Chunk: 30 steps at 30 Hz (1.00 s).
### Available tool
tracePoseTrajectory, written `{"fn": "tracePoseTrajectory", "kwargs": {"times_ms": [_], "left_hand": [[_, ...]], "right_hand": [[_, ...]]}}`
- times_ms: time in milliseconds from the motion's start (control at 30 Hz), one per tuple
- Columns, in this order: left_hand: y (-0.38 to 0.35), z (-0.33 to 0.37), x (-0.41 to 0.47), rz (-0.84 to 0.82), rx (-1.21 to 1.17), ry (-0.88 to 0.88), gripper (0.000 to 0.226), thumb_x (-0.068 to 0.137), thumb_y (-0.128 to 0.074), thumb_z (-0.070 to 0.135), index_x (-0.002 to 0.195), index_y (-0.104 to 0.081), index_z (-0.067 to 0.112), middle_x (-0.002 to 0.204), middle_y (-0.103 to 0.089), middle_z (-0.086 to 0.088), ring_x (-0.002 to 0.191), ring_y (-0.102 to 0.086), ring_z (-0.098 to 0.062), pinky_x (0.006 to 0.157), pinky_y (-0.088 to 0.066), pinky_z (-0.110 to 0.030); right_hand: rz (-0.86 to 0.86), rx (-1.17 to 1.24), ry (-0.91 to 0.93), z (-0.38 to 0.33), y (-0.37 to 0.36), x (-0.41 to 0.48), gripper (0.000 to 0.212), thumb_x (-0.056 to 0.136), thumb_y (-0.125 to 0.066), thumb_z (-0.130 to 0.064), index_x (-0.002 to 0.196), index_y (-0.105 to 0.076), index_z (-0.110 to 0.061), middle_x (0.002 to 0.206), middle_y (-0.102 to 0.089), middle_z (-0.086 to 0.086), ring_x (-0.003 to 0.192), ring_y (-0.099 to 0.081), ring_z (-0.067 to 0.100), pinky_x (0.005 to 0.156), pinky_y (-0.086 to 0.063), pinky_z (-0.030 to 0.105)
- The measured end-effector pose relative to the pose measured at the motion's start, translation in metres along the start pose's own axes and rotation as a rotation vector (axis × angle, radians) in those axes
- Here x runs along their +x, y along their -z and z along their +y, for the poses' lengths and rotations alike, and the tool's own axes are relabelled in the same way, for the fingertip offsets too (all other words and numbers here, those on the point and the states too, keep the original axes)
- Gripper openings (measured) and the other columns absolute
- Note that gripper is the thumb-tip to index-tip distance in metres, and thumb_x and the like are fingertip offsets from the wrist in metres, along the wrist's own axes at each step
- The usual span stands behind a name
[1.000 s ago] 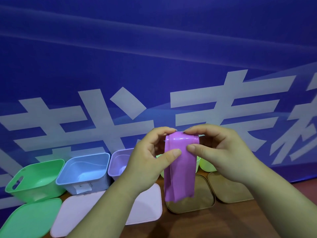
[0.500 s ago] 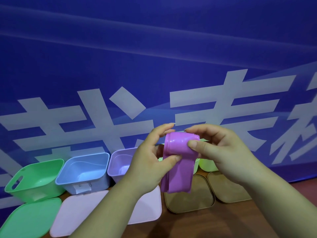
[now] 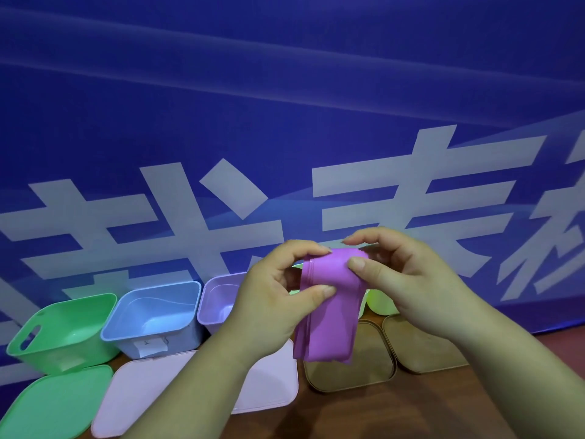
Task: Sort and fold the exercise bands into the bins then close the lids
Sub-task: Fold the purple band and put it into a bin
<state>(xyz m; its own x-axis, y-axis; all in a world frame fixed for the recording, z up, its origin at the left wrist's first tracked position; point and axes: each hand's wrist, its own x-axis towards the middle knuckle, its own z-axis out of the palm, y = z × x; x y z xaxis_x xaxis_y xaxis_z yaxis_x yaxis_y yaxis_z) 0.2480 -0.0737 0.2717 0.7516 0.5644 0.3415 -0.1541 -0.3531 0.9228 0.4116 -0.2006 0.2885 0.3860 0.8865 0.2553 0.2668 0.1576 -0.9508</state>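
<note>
Together, left hand (image 3: 272, 301), right hand (image 3: 411, 280), grips pinching one purple band (image 3: 329, 331), two tan lids (image 3: 351, 377)

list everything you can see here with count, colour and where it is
exercise band: 1, purple, folded, held up before the bins
green bin: 1, green, far left of the row
blue bin: 1, light blue, right of the green bin
purple bin: 1, lilac, partly behind the left hand
yellow-green bin: at least 1, mostly hidden behind the hands
green lid: 1, green, flat before the green bin
pink lids: seemingly 2, pale pink, left forearm across them
tan lids: 2, brownish, flat, right of the pink lids
table: 1, brown wood, under the bins and lids
banner: 1, blue with white characters, behind the bins
left hand: 1, pinches the exercise band
right hand: 1, pinches the exercise band's top
</note>
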Motion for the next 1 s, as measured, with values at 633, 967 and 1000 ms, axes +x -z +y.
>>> {"fn": "tracePoseTrajectory", "kwargs": {"times_ms": [633,967,1000], "left_hand": [[-0.002,0.002,-0.005,-0.064,-0.040,0.094,0.083,0.081,-0.081,0.006,0.135,-0.043,0.058,0.127,-0.055,0.030,0.110,-0.068,-0.017,0.082,-0.062,-0.046],[-0.003,0.005,-0.005,0.006,0.050,0.060,0.086,0.083,-0.078,0.003,0.131,-0.041,0.063,0.133,-0.051,0.029,0.106,-0.067,-0.010,0.077,-0.063,-0.039],[-0.004,0.005,-0.005,0.004,0.061,0.052,0.085,0.083,-0.078,0.003,0.130,-0.041,0.063,0.132,-0.051,0.030,0.106,-0.067,-0.009,0.077,-0.063,-0.038]], "right_hand": [[-0.042,-0.014,0.187,0.003,0.005,0.002,0.035,0.080,-0.074,0.003,0.107,-0.076,-0.019,0.115,-0.071,-0.001,0.109,-0.067,0.021,0.088,-0.057,0.031],[-0.035,0.094,0.038,-0.005,-0.001,-0.001,0.035,0.073,-0.073,-0.018,0.108,-0.072,-0.019,0.101,-0.074,-0.004,0.088,-0.071,0.013,0.072,-0.055,0.021],[-0.039,0.095,0.030,-0.006,-0.002,-0.001,0.036,0.073,-0.072,-0.019,0.109,-0.072,-0.019,0.101,-0.074,-0.004,0.089,-0.070,0.014,0.073,-0.055,0.022]]}}
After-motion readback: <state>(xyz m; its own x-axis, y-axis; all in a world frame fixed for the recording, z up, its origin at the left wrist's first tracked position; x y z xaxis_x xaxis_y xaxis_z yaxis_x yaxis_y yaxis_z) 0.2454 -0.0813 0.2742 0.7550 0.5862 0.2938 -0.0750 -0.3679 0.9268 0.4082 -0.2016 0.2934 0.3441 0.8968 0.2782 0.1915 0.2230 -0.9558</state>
